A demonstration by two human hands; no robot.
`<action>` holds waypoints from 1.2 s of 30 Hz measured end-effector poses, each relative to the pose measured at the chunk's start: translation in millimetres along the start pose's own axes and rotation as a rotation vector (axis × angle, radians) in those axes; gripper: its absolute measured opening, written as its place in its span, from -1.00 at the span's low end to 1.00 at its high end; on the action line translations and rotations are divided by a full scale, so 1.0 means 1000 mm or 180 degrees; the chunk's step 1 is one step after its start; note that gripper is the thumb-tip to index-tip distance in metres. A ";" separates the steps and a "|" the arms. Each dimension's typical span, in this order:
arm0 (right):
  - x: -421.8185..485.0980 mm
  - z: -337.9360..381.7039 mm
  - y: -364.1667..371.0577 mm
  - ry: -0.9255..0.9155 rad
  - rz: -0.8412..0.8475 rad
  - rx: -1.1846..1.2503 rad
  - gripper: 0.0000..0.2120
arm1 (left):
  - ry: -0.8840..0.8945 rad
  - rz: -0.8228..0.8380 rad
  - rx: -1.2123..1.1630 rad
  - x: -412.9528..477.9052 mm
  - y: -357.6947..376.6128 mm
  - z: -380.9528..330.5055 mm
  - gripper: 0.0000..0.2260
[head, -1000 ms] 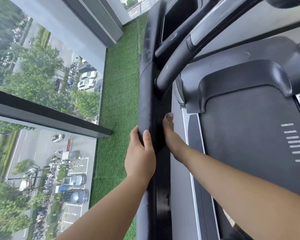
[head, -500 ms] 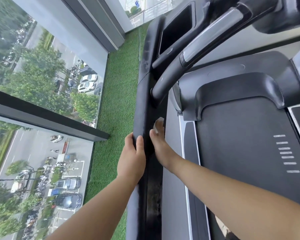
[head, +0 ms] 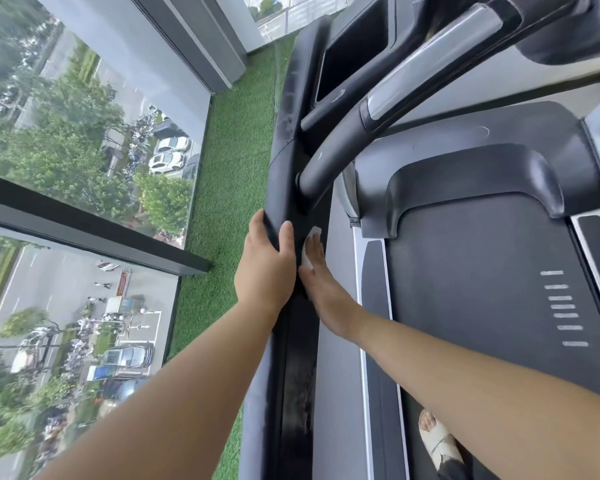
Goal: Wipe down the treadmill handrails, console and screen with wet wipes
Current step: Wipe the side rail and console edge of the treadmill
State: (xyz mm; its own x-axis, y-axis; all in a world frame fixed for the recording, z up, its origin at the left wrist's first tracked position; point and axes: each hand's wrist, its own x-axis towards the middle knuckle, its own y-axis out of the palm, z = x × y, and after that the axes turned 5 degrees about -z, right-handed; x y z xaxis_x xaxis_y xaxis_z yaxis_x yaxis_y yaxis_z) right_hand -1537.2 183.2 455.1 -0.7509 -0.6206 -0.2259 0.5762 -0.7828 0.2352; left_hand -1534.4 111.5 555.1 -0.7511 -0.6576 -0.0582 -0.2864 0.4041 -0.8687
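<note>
Strip of green artificial turf (head: 229, 168) beside tall window glass (head: 66, 116), high above a street.
Bordered on the far side by a grey wall panel (head: 174, 53); glass crossed by a dark horizontal frame bar (head: 84, 223). Beyond the upper pane: leafy trees (head: 163, 202) and two white cars (head: 168, 154) parked side by side. Beyond the lower pane: a grey road (head: 42, 289) with painted markings, a dark car (head: 129, 355) in a marked bay, and clusters of small shapes nearby, too blurred to tell apart.

Single view, head-worn, wide-angle. Faces forward and steeply down along the treadmill's left handrail (head: 286, 161), at close range. Window (head: 84, 140) at frame left, running belt (head: 471, 292) at frame right.
</note>
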 end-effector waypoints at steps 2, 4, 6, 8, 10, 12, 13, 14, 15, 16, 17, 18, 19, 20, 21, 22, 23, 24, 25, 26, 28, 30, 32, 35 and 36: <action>0.011 0.000 -0.005 0.0259 -0.0190 0.0177 -0.32 | 0.0022 -0.0037 0.0022 0.001 0.001 0.000 -0.52; 0.018 0.003 -0.001 0.0356 -0.0357 0.0292 -0.34 | 0.0025 -0.0053 0.0028 0.000 0.001 0.000 -0.53; 0.016 0.008 0.009 0.0088 -0.0429 0.0215 -0.33 | 0.0014 -0.0049 0.0023 0.000 0.001 0.000 -0.53; 0.010 0.007 0.016 -0.0248 -0.0384 0.0009 -0.40 | 0.0014 -0.0057 -0.0002 0.001 0.001 0.000 -0.53; 0.013 0.002 0.011 -0.0370 -0.0379 -0.0065 -0.40 | 0.0019 -0.0065 -0.0005 0.000 0.001 0.001 -0.53; 0.024 0.002 0.001 -0.0091 -0.0517 0.0106 -0.36 | 0.0020 -0.0063 -0.0006 0.000 0.000 0.001 -0.53; 0.030 0.005 -0.003 0.0082 -0.0575 0.0218 -0.34 | 0.0021 -0.0067 -0.0015 0.000 0.000 0.001 -0.53; 0.035 0.007 -0.004 0.0195 -0.0612 0.0285 -0.28 | 0.0024 -0.0070 -0.0023 0.000 0.000 0.001 -0.53; 0.035 0.009 -0.003 0.0174 -0.0636 0.0219 -0.19 | 0.0028 -0.0067 -0.0029 0.000 0.000 0.000 -0.53; 0.034 0.008 0.001 0.0036 -0.0610 0.0080 -0.12 | 0.0031 -0.0059 -0.0036 0.000 0.000 0.000 -0.53; 0.031 0.004 0.006 -0.0165 -0.0542 -0.0087 -0.10 | 0.0032 -0.0053 -0.0048 0.000 0.000 0.001 -0.53; 0.027 0.001 0.009 -0.0342 -0.0478 -0.0221 -0.11 | 0.0034 -0.0049 -0.0060 0.001 0.001 0.001 -0.53; 0.023 -0.003 0.009 -0.0475 -0.0416 -0.0277 -0.12 | 0.0028 -0.0047 -0.0062 0.001 0.001 0.001 -0.53; 0.022 -0.003 0.006 -0.0537 -0.0375 -0.0250 -0.12 | 0.0019 -0.0045 -0.0051 0.001 0.001 0.001 -0.53; 0.024 -0.001 0.001 -0.0512 -0.0359 -0.0187 -0.15 | 0.0016 -0.0042 -0.0036 0.002 0.001 0.002 -0.53; 0.029 0.002 -0.004 -0.0408 -0.0374 -0.0098 -0.20 | 0.0017 -0.0037 -0.0028 0.002 0.001 0.002 -0.53; 0.034 0.007 -0.007 -0.0281 -0.0431 0.0000 -0.23 | 0.0020 -0.0035 -0.0029 0.001 0.001 0.002 -0.53; 0.037 0.010 -0.008 -0.0165 -0.0493 0.0063 -0.25 | 0.0021 -0.0034 -0.0032 0.001 0.001 0.002 -0.53; 0.038 0.011 -0.007 -0.0125 -0.0524 0.0077 -0.25 | 0.0025 -0.0039 -0.0029 0.001 0.001 0.002 -0.53; 0.035 0.010 -0.003 -0.0193 -0.0498 0.0058 -0.25 | 0.0030 -0.0046 -0.0025 0.001 0.001 0.002 -0.53; 0.022 0.005 0.004 -0.0474 -0.0350 -0.0086 -0.23 | 0.0038 -0.0052 -0.0037 0.002 0.001 0.002 -0.53; 0.016 -0.003 0.002 -0.0572 -0.0229 -0.0138 -0.25 | 0.0031 -0.0047 -0.0051 0.002 0.001 0.002 -0.53; 0.023 0.000 -0.007 -0.0353 -0.0250 0.0059 -0.33 | 0.0029 -0.0049 -0.0036 0.001 0.000 0.001 -0.54; 0.038 0.015 -0.014 0.0090 -0.0544 0.0339 -0.38 | 0.0049 -0.0063 -0.0011 0.000 0.000 0.000 -0.54; 0.038 0.017 -0.011 0.0131 -0.0618 0.0348 -0.41 | 0.0053 -0.0073 -0.0007 0.000 0.000 0.000 -0.54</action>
State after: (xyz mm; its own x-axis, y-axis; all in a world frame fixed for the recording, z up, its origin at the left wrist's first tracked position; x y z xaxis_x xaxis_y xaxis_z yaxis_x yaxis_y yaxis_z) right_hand -1577.7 168.8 459.6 -0.8292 -0.4619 -0.3148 0.3820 -0.8794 0.2842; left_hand -1534.4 111.3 555.1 -0.7541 -0.6561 -0.0301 -0.3050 0.3904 -0.8687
